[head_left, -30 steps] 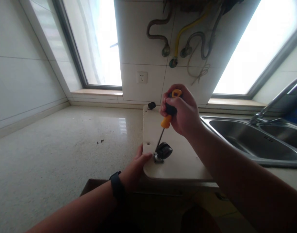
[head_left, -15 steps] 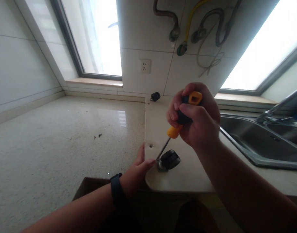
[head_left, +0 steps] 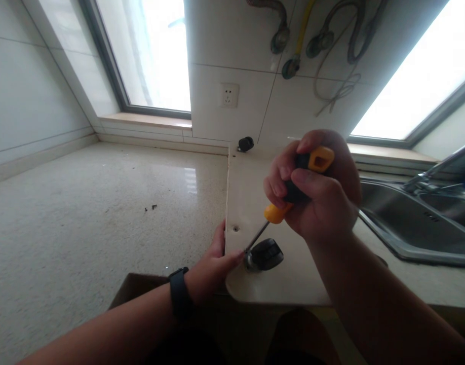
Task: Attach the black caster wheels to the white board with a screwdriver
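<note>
A yellow-and-black screwdriver is wrapped in my right hand, its shaft slanting down to the left. The tip meets the mounting plate of a black caster at the near end of a white board. Whether a screw sits under the tip is hidden by my thumb. My left hand, below a dark wristwatch, grips the board's left edge, thumb on top beside the caster plate. A second black caster stands at the board's far end. Near the left edge is a small round hole or fitting.
Speckled countertop spreads to the left, with small dark bits on it. A steel sink with a faucet is at the right. The tiled back wall carries a socket and pipe valves.
My right hand and the screwdriver handle have shifted slightly right, so the shaft leans more. The tip stays at the caster plate. My left hand keeps its grip; the view has moved a little.
</note>
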The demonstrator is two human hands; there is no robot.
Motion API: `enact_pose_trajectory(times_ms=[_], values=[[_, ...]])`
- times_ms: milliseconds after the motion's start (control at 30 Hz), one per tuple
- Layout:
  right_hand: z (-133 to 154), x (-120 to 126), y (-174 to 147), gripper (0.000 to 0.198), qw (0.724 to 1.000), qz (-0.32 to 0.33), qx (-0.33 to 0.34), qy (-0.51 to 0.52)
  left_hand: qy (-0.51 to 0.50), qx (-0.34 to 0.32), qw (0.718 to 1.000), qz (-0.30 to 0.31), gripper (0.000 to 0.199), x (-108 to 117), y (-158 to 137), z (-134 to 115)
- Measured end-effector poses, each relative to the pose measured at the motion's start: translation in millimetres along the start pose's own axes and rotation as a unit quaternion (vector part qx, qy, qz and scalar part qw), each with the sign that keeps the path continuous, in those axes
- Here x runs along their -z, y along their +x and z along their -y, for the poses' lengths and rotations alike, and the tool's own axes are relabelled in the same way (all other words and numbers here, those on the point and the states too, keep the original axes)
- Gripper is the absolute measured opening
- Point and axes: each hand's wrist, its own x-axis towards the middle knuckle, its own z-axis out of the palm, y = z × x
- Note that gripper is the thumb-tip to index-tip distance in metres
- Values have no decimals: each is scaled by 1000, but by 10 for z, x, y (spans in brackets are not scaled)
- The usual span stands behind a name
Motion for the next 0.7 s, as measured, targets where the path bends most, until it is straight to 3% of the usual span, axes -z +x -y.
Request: enact_pose_trajectory(times_ms=[200,467,567,700], values=[[7,-71,43,22,1000,-1,-8,-6,-7,-33,999,40,85,74,24,65],[-29,-158,79,22,998,40,-57,7,4,-44,998,40,87,26,19,23],[-26,-180,104,21,992,100,-80,-10,24,-50,998,31,86,20,16,9],[-35,-268,183,21,965,233,-112,-47,68,-52,996,12,87,45,20,9]])
